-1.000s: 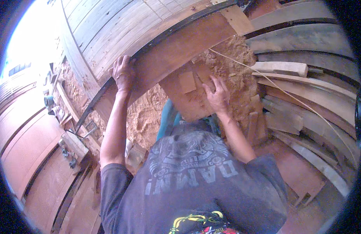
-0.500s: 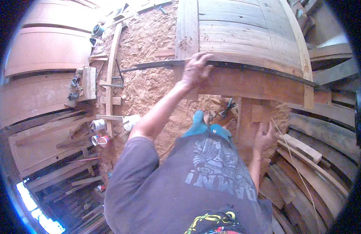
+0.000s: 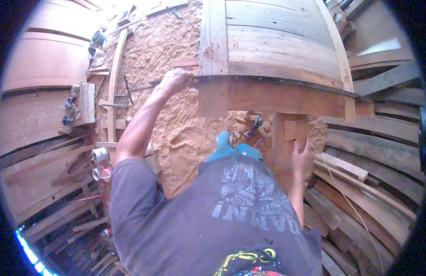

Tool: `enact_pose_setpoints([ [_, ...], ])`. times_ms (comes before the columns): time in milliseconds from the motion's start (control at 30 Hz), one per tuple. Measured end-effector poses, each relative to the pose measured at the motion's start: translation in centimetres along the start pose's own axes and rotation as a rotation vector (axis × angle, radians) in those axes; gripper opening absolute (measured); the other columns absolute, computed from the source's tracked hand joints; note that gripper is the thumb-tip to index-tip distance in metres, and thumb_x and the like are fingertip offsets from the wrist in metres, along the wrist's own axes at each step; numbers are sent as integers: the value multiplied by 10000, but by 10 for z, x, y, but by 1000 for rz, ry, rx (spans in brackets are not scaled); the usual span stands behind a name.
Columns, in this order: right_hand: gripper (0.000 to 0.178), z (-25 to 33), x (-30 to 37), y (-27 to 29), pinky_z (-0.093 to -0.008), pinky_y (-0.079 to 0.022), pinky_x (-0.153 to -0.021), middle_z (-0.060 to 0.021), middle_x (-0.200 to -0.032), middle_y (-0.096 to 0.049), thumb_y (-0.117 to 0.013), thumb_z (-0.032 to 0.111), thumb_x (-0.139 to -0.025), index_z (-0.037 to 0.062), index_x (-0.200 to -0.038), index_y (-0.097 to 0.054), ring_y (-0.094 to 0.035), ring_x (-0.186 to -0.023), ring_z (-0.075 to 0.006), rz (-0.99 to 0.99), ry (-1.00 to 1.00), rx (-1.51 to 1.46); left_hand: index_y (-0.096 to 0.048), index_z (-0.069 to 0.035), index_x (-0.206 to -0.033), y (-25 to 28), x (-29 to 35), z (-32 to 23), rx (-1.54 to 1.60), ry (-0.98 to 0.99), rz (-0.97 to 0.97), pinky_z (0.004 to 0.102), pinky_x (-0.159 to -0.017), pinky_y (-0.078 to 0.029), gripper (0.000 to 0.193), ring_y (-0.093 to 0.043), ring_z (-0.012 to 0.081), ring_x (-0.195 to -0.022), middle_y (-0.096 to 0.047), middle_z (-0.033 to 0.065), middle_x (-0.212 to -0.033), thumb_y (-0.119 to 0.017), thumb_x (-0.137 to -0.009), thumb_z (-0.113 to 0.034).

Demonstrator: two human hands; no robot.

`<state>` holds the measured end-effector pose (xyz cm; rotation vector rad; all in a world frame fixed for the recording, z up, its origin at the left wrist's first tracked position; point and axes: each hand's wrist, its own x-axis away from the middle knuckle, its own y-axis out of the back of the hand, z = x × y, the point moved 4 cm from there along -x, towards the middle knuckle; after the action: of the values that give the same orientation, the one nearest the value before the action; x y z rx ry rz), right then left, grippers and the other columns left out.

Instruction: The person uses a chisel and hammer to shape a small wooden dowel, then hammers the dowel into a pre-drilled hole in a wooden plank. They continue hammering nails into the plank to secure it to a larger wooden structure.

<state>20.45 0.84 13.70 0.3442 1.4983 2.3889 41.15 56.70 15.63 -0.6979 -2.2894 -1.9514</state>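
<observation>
A pale wooden panel door (image 3: 272, 39) lies in front of me. Across its near end runs a long black metal bar (image 3: 277, 80) with small holes along it. My left hand (image 3: 174, 81) is closed around the bar, just left of the door's side edge. Past that hand, the bar's left end stretches out over the sawdust. Lower down on the right, my right hand (image 3: 302, 156) is open, its fingers spread and nothing in them. It is nearest to an upright brown wooden piece (image 3: 284, 133) below the door.
Sawdust-covered ground (image 3: 176, 133) lies around my feet. Stacked boards (image 3: 374, 152) crowd the right side. At left are a long wooden strip (image 3: 115, 78), a white pot (image 3: 100, 155) and leaning door panels (image 3: 45, 60). Tools with green parts (image 3: 254, 124) lie beyond my feet.
My left hand has slid left from above the door's edge and closed round the bar beyond it. My right hand stays low, fingers spread. The whole view has shifted slightly.
</observation>
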Motion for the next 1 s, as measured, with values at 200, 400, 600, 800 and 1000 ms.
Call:
enact_pose_setpoints([
  [200,706,7,4,5,-474,-407,-1190,-277,-1502,-566,-749,327,-963,-38,-1514,-502,-537,-1402,-424,40,-66,-72,-748,-134,-1122,-19,74,-35,142,-31,-112,501,-852,-565,313,-717,386,-987,-759,164,-979,-653,-991,-402],
  [400,704,-10,-7,-9,-470,-371,-1220,-264,-1530,-546,-758,298,-953,-13,-1529,-497,-491,-1448,-413,2,34,-97,-772,-82,-1196,-34,51,-13,540,242,29,405,-951,-548,593,-732,253,-1055,-785,147,-1098,-611,-1008,-621],
  [600,706,-20,-9,-16,-469,-332,-1246,-255,-1558,-521,-728,305,-967,-12,-1545,-476,-455,-1476,-416,44,-51,-3,-751,-48,-1210,-67,-27,-15,1388,320,-109,395,-873,-557,478,-687,168,-1032,-754,76,-1111,-707,-1006,-478],
  [800,693,-11,3,-11,-460,-337,-1245,-252,-1570,-511,-714,325,-973,-25,-1529,-495,-453,-1481,-405,31,-116,-75,-775,-31,-1089,-43,-25,-22,944,463,-24,388,-740,-595,401,-751,186,-854,-783,123,-973,-769,-962,-411],
  [1000,713,-13,-5,-23,-460,-344,-1243,-270,-1576,-496,-716,377,-974,-27,-1521,-503,-453,-1480,-410,69,-121,-154,-771,-23,-1082,-35,-11,14,456,403,-291,447,-809,-585,436,-754,271,-843,-763,191,-883,-648,-1023,-437],
])
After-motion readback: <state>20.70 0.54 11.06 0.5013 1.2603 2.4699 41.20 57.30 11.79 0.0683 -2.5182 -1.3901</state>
